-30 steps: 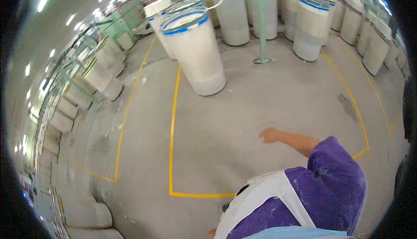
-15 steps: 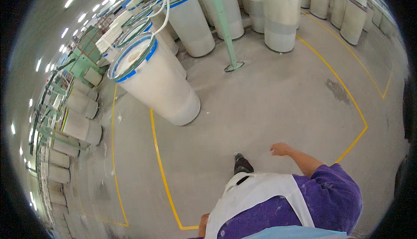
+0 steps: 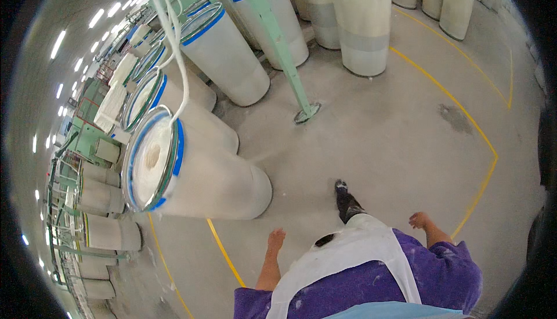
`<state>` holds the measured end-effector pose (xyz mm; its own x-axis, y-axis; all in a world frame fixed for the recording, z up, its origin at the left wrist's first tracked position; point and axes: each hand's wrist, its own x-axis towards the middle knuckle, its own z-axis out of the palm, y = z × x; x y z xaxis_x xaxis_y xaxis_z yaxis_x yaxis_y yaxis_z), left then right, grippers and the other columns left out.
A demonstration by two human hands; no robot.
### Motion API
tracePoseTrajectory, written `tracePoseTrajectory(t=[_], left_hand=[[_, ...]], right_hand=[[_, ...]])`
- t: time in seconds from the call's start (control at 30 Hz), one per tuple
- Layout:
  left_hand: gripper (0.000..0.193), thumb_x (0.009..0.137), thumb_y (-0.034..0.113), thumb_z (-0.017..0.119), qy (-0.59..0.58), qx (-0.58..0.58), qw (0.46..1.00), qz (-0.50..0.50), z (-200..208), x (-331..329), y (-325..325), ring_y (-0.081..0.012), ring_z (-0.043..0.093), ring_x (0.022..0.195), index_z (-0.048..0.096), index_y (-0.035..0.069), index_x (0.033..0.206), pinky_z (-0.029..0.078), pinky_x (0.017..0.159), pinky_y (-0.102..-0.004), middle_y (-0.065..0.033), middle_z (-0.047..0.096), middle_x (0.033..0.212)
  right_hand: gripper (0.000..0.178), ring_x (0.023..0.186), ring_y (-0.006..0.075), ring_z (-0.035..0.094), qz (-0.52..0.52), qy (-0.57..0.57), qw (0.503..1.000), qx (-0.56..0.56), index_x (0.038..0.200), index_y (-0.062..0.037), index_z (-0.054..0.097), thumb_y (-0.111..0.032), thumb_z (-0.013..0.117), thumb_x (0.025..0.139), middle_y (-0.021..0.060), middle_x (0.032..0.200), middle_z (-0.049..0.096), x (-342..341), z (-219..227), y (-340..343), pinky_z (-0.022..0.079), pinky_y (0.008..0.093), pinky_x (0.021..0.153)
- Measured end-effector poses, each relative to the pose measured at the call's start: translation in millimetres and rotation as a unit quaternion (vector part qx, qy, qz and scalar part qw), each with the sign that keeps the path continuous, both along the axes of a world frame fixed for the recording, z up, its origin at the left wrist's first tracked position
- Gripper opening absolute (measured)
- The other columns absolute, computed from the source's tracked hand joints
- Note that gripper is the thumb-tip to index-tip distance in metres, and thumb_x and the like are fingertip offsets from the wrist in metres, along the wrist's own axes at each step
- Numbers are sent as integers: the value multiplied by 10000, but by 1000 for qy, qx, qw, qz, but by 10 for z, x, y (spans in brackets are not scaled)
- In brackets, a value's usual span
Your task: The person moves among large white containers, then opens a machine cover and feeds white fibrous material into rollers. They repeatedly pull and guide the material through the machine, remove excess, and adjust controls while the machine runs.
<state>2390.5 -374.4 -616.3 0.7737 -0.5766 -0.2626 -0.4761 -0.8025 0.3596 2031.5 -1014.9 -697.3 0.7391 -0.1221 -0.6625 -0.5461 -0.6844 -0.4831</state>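
Note:
My left hand hangs over the floor at my side, its fingers loosely bent and nothing visible in it. Nearest to it is a tall white can, standing apart from the hand. White fibre sliver lies coiled inside the can's blue-banded rim, and a white strand rises from there. Out to my right, my right hand is empty too, with fingers slightly curled and apart, touching nothing. One dark shoe shows ahead of my white apron.
More tall cans with blue bands stand ahead and to the left. A green metal post meets the floor on a round foot. Yellow lines mark the grey floor. Green machinery and further cans line the far left.
I have moved forward, so the nearest can and the post now appear closer and lower. My left hand has swung forward into fuller view; my right hand has moved outward and back.

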Motion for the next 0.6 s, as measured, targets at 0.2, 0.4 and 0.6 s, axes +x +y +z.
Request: tracePoseTrajectory(t=[0.2,0.4,0.6], left_hand=[[327,852,311,563,109,-114,974,161,501,1487,-918,-300,593,981,613,91,1089,460,850,-398,-113,649,1027],[321,852,312,578,190,-102,945,246,1121,2551,-1286,-261,600,991,613,94,1086,464,857,-352,-117,646,1050],[319,871,278,567,137,-147,929,312,1272,3984,-1422,-267,626,946,598,79,1118,484,822,-359,-121,648,1055]], right_hand=[[377,865,249,652,119,220,967,-56,932,-60,686,-391,529,844,56,1030,673,2089,-91,-296,490,405,836],[382,997,324,585,105,-121,981,-111,1139,-85,610,-311,561,835,124,1122,616,5835,1025,-156,472,404,862],[319,873,350,599,193,-373,905,62,1079,-61,583,-226,594,807,174,935,629,9337,2893,1160,466,445,752]])
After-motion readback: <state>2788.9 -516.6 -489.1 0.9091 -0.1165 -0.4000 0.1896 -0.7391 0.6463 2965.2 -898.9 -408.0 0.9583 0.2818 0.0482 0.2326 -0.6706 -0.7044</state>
